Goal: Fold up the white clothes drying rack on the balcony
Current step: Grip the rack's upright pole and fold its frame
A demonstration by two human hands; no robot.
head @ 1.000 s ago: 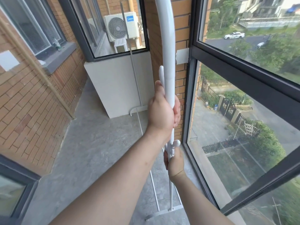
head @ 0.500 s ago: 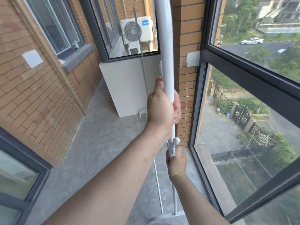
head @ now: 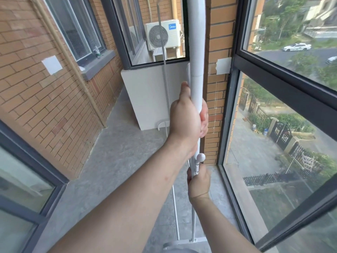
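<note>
While the white drying rack stands upright by the brick pillar with my left hand and right hand both clenched around its tubes, I fear pinched fingers or the foot skidding on the floor.

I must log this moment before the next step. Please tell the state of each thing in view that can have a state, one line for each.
Drying rack: upright, its white poles drawn close together.
Left hand: shut on the thick pole.
Right hand: shut on the thin pole, under the round knob.
Rack foot: resting on the floor.
Air conditioner: fan state cannot be told.
</note>
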